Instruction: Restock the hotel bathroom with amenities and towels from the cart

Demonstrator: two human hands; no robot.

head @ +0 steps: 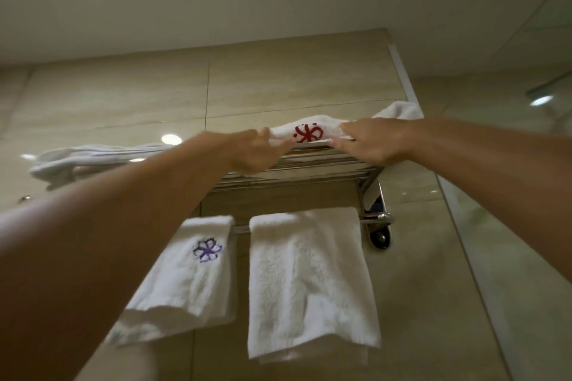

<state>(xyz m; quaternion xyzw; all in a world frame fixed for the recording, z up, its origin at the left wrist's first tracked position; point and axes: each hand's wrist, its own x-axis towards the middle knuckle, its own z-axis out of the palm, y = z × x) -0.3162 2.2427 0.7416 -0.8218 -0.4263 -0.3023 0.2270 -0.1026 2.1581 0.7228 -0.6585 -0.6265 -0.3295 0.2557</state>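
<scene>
Overhead, a chrome towel rack (309,164) is fixed to a glossy beige tiled wall (139,96). On its shelf lies a folded white terry towel (312,130) with a red flower emblem. Left hand (253,148) and right hand (368,141) each pinch one end. Two white hand towels (309,281) hang from the lower bar.

left hand (254,150): raised, fingers pinching | right hand (368,142): raised, fingers curled
</scene>
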